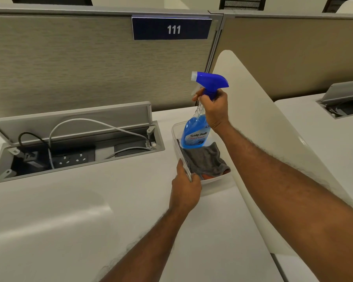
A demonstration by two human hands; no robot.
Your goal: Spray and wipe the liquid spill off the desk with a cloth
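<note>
My right hand [214,108] grips the neck of a spray bottle [195,135] of blue liquid with a blue trigger head, held upright over a clear plastic tub [174,129] on the white desk [90,210]. A grey cloth [204,157] lies crumpled inside the tub, with something orange showing under it. My left hand [185,188] grips the tub's near left rim. I cannot make out any liquid spill on the desk surface.
An open cable hatch [77,147] with sockets, a white cable and a black plug sits in the desk to the left. A grey partition with a "111" sign [171,28] stands behind. A white side divider [263,129] rises right of the tub.
</note>
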